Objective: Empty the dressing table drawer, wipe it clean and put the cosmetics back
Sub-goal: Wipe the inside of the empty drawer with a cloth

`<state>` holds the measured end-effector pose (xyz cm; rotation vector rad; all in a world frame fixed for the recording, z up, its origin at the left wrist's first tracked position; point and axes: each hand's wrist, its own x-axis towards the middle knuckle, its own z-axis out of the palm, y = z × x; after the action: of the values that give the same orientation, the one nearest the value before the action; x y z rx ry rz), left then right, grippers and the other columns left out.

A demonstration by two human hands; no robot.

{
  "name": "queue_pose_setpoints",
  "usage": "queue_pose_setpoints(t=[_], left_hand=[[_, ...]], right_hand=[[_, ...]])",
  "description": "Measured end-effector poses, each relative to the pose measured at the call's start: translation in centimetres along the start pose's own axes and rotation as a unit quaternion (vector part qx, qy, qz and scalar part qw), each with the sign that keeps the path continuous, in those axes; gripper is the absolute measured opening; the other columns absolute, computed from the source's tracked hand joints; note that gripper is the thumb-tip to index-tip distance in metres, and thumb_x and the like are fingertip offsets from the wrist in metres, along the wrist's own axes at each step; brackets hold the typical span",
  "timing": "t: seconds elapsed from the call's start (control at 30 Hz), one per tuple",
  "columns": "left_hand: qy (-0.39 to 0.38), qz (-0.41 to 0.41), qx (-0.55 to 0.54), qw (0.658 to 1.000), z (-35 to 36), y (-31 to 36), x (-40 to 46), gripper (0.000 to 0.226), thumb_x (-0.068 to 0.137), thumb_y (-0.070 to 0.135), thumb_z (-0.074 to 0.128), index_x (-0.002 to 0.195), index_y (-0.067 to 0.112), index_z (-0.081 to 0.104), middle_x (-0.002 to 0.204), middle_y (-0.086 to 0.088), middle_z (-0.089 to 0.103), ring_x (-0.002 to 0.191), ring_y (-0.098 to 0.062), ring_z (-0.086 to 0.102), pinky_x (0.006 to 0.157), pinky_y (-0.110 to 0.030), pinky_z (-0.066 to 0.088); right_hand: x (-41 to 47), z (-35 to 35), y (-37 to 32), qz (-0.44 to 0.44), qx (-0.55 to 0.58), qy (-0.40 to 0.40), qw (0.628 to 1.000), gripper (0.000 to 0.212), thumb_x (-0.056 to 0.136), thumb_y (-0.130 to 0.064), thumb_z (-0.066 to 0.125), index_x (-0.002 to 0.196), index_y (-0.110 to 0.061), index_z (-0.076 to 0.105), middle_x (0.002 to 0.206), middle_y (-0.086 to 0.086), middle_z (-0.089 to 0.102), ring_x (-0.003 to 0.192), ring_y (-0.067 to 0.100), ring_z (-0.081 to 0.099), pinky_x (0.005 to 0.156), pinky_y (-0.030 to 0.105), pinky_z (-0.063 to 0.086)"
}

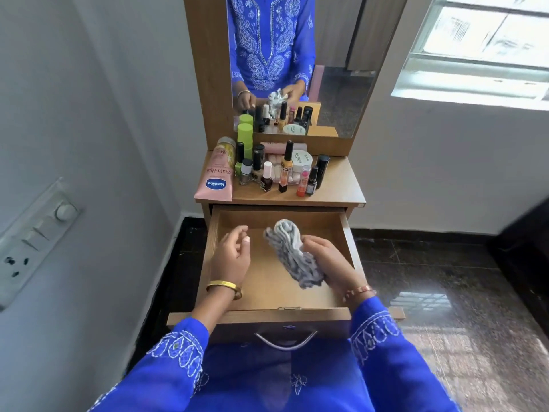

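The wooden drawer [261, 295] of the dressing table is pulled out and holds no cosmetics. My right hand [329, 257] is shut on a bunched grey and white cloth [292, 254], held over the drawer's middle. My left hand [233, 251] hovers over the drawer's left side, fingers curled apart, holding nothing. On the tabletop [338, 188] stand several cosmetics: a pink Vaseline tube [216, 179] lying at the left, a green bottle [245, 138], nail polish bottles [267, 176], a white jar [301, 160] and a black lipstick [321, 169].
A mirror [297, 63] rises behind the tabletop and reflects my hands and the bottles. A wall with a switch panel [32, 236] stands close on the left. Dark polished floor [445, 278] lies to the right, under a window [481, 46]. The drawer has a metal handle [285, 340].
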<state>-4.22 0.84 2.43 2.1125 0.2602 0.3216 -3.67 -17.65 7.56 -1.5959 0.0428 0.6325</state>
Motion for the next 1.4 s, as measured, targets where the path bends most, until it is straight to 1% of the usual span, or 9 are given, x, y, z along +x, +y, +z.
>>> queue_pose_setpoints(t=[0.17, 0.27, 0.47, 0.57, 0.7, 0.97, 1.1, 1.23, 1.4], left_hand=[[-0.067, -0.151, -0.212, 0.963, 0.7, 2.8, -1.6, 0.041, 0.094, 0.04, 0.041, 0.085, 0.01, 0.068, 0.073, -0.008, 0.067, 0.068, -0.014, 0.062, 0.062, -0.023, 0.047], [-0.117, -0.211, -0.281, 0.929, 0.3, 3.2, -1.7, 0.037, 0.088, 0.048, 0.048, 0.084, 0.016, 0.066, 0.085, -0.01, 0.07, 0.076, -0.021, 0.066, 0.065, -0.026, 0.053], [-0.101, -0.299, -0.348, 0.883, -0.8, 2.4, -1.4, 0.047, 0.081, 0.05, 0.057, 0.104, 0.009, 0.062, 0.102, -0.017, 0.069, 0.093, -0.034, 0.067, 0.086, -0.049, 0.053], [-0.142, -0.297, -0.345, 0.879, -0.7, 2.7, -1.7, 0.06, 0.077, 0.063, 0.049, 0.103, 0.012, 0.065, 0.1, -0.017, 0.071, 0.09, -0.034, 0.069, 0.086, -0.052, 0.053], [-0.149, -0.301, -0.31, 0.889, 0.3, 3.3, -1.8, 0.071, 0.077, 0.066, 0.046, 0.116, 0.009, 0.058, 0.11, -0.017, 0.066, 0.101, -0.034, 0.064, 0.09, -0.051, 0.051], [-0.125, -0.236, -0.346, 0.899, 1.7, 5.0, -1.7, 0.018, 0.083, 0.014, 0.064, 0.101, 0.011, 0.064, 0.093, -0.008, 0.071, 0.085, -0.025, 0.068, 0.078, -0.038, 0.056], [-0.113, -0.249, -0.347, 0.897, 3.3, 6.4, -1.5, 0.008, 0.084, 0.009, 0.062, 0.087, 0.016, 0.064, 0.089, -0.011, 0.069, 0.083, -0.029, 0.067, 0.08, -0.044, 0.055], [-0.15, -0.24, -0.303, 0.91, 5.7, 8.2, -1.2, 0.017, 0.085, 0.009, 0.061, 0.102, 0.006, 0.063, 0.095, -0.013, 0.068, 0.085, -0.027, 0.065, 0.081, -0.04, 0.055], [-0.173, -0.195, -0.277, 0.925, 8.9, 12.0, 1.2, 0.018, 0.087, 0.003, 0.055, 0.103, 0.002, 0.063, 0.095, -0.014, 0.064, 0.078, -0.021, 0.06, 0.067, -0.025, 0.053]], right_hand=[[0.3, 4.2, 0.7, -0.087, -0.078, 0.157, 0.981, 0.037, 0.09, -0.008, 0.051, 0.125, -0.017, 0.056, 0.108, 0.007, 0.058, 0.09, 0.016, 0.062, 0.07, 0.025, 0.056], [0.2, 5.5, 1.5, -0.158, -0.275, 0.176, 0.932, 0.048, 0.087, -0.003, 0.051, 0.13, -0.022, 0.053, 0.105, 0.008, 0.046, 0.1, 0.022, 0.049, 0.089, 0.033, 0.048], [-0.6, 5.0, 1.6, -0.15, -0.146, 0.207, 0.956, 0.037, 0.089, -0.008, 0.054, 0.125, -0.017, 0.056, 0.113, 0.007, 0.051, 0.108, 0.022, 0.055, 0.092, 0.043, 0.05], [-0.7, 4.4, 1.3, -0.069, -0.08, 0.191, 0.976, 0.045, 0.087, -0.029, 0.062, 0.128, -0.015, 0.05, 0.114, 0.002, 0.059, 0.106, 0.018, 0.06, 0.086, 0.034, 0.055], [-0.7, 4.0, 0.9, -0.071, 0.007, 0.167, 0.983, 0.012, 0.088, -0.021, 0.061, 0.098, -0.014, 0.064, 0.097, 0.007, 0.071, 0.096, 0.022, 0.068, 0.078, 0.031, 0.056], [-0.4, 1.8, 1.5, -0.058, 0.094, 0.179, 0.978, 0.02, 0.087, -0.022, 0.063, 0.104, -0.013, 0.058, 0.104, 0.009, 0.069, 0.097, 0.025, 0.067, 0.087, 0.044, 0.055], [-0.7, 0.0, 1.9, -0.038, 0.089, 0.14, 0.985, 0.027, 0.086, -0.01, 0.061, 0.111, -0.015, 0.051, 0.107, 0.007, 0.066, 0.097, 0.022, 0.067, 0.077, 0.033, 0.057], [-1.3, -2.2, 1.6, -0.071, 0.101, 0.208, 0.97, 0.025, 0.086, 0.001, 0.058, 0.107, -0.011, 0.052, 0.101, 0.011, 0.067, 0.086, 0.02, 0.069, 0.067, 0.026, 0.058], [-0.2, -6.5, -1.4, -0.11, 0.056, 0.32, 0.939, 0.026, 0.082, 0.001, 0.062, 0.106, -0.006, 0.055, 0.105, 0.019, 0.066, 0.096, 0.032, 0.066, 0.087, 0.047, 0.054]])
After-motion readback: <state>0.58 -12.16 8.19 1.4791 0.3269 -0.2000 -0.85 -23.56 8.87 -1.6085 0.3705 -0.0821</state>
